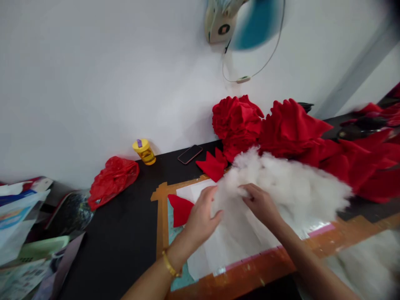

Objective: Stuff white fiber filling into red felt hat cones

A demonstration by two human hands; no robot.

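A big mound of white fluffy stuffing [290, 179] lies on the white sheet [215, 248] taped over the dark table. My right hand [258, 203] is closed with its fingertips pinching a tuft at the near left edge of the mound. My left hand [203, 212], with a gold bracelet at the wrist, is at the left side of the fluff; thumb and fingers are apart, and nothing shows between them. A red fabric piece [180, 209] lies just beyond my left hand, partly hidden by it. Another small red piece [214, 166] rests behind the sheet.
Red fabric stacks [239, 121] stand along the wall and run to the right. A phone [190, 154], a yellow-lidded container [144, 151] and a red plastic bag [113, 180] sit at the back left. A wall fan [220, 25] hangs above. More stuffing [371, 266] is at the lower right.
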